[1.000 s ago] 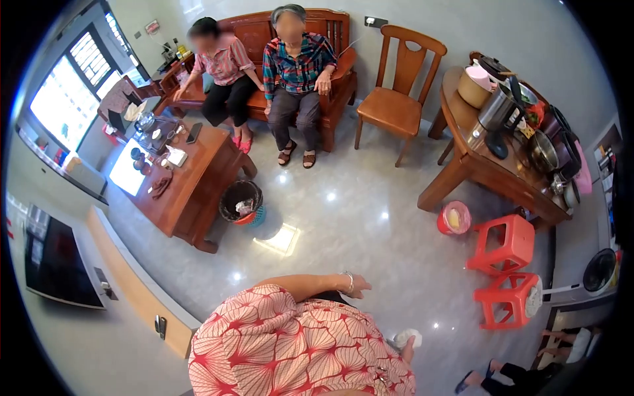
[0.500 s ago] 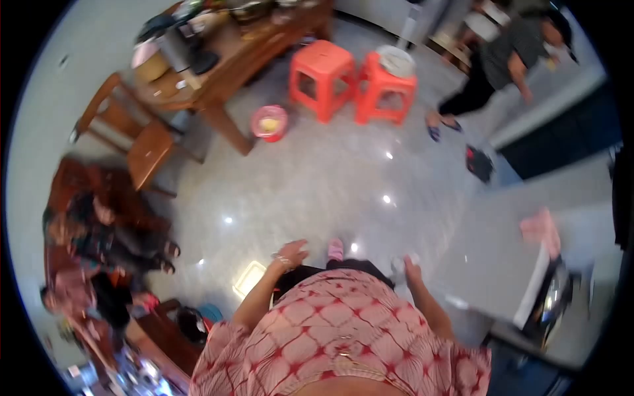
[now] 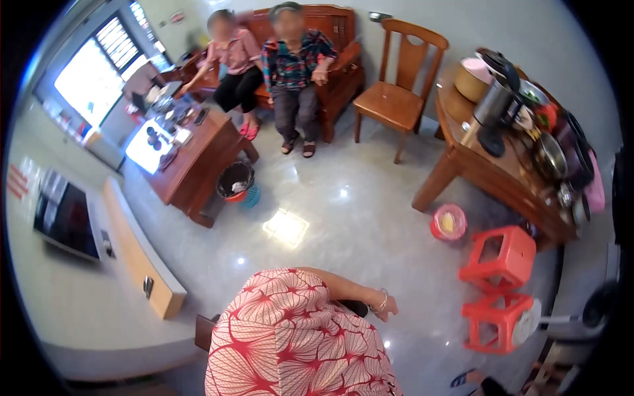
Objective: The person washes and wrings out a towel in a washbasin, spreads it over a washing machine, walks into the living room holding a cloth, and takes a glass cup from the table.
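My left hand (image 3: 388,308), with a bracelet at the wrist, hangs beside my red-and-cream patterned shirt (image 3: 290,330). Its fingers are loosely bent and partly apart, with nothing seen in them. Beneath it is the shiny tiled floor (image 3: 317,237); the hand touches no object. The nearest things to its right are a red plastic stool (image 3: 505,254) and a second red stool (image 3: 492,323) with a pale round thing on it. My right hand is out of view.
Two people sit on a wooden bench (image 3: 343,63). Near them stand a low table (image 3: 205,152), a lined bin (image 3: 236,181) and a wooden chair (image 3: 394,105). A dining table (image 3: 449,175) holds pots. A pink-lined basin (image 3: 448,222) sits on the floor. At left is a television (image 3: 66,214).
My view has swung to the left, bringing the bench, the seated people and the television into fuller sight. My right hand has left the view. The stools now appear at lower right.
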Demonstrator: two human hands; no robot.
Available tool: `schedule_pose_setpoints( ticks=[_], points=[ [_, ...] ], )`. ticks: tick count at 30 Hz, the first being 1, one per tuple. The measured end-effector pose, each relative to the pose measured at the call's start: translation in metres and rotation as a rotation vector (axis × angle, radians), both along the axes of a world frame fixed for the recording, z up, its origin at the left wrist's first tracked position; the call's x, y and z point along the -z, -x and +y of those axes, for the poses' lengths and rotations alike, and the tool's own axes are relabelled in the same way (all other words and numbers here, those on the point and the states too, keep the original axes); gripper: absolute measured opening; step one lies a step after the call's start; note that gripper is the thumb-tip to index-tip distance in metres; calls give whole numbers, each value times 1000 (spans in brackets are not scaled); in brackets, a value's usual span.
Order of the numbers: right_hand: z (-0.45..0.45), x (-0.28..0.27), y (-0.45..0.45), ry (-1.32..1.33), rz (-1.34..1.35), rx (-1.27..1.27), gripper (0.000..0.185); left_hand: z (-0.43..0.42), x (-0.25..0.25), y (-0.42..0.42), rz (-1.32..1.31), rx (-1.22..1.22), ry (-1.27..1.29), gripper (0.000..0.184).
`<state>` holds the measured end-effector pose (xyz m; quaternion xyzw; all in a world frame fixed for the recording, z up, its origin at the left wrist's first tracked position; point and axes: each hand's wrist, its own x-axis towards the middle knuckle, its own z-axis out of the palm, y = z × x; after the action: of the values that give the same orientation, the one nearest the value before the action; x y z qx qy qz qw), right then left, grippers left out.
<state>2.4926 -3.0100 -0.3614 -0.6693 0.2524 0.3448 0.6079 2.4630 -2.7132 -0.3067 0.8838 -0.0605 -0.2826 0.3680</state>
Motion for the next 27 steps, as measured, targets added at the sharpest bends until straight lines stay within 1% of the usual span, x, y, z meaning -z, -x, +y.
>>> schedule_pose_setpoints(
  ticks=[2,3,5,6,8,9,10,11,12,13,15,16,18,19,21,22,23,24,25,26,27],
  points=[
    [21,-25,-35,20,-60,-77,48,17,0,-17,67,-158,-50,54],
    [31,-37,-48,35,-84,-111,48,21,2,-20,71,-191,-35,54],
    [53,-58,-71,34,-130,-210,48,31,12,-38,-54,-416,261,56],
    [66,-69,-79,34,-149,-259,47,32,9,-46,-64,-438,266,56],
    [89,-89,-94,20,-150,-380,47,33,-4,-50,86,-419,360,61],
    [102,-97,-98,17,-147,-450,47,28,-10,-46,124,-475,384,65],
    [115,-103,-102,-4,-143,-517,47,19,-13,-40,163,-533,409,70],
    [126,-109,-104,-45,-149,-569,47,11,-17,-33,164,-617,523,77],
    [137,-106,-107,-210,-150,-630,45,9,-20,-25,160,-635,524,77],
    [151,-99,-108,-217,-148,-647,45,14,-66,-11,274,-830,737,78],
    [175,-82,-109,-355,-23,-774,44,-1,-25,-4,254,-1240,1291,75],
    [189,-74,-106,-430,45,-831,43,5,-9,4,244,-1258,1286,75],
    [212,-69,-94,-570,194,-927,42,7,3,27,-34,-1546,1428,72],
    [222,-79,-89,-565,208,-931,42,4,-3,34,-28,-1560,1431,72],
    [247,-100,-74,-302,-318,-1444,43,7,-17,50,-131,-1819,1348,62],
    [253,-92,-62,-305,-363,-1471,43,4,-6,64,-191,-1857,1355,59],
    [258,-74,-60,-256,-439,-1404,43,13,7,71,-190,-1791,1377,55],
    [264,-58,-55,-302,-597,-1385,39,28,-30,73,-200,-1770,1355,53],
    [269,-56,-51,-164,-432,-1347,36,41,-22,81,-92,-1705,1249,51],
    [273,-32,-48,-236,-336,-1273,36,47,-23,89,-119,-1844,1222,53],
    [285,-4,-41,-256,-207,-1175,44,55,-28,90,-54,-1960,1065,54]
  ],
)
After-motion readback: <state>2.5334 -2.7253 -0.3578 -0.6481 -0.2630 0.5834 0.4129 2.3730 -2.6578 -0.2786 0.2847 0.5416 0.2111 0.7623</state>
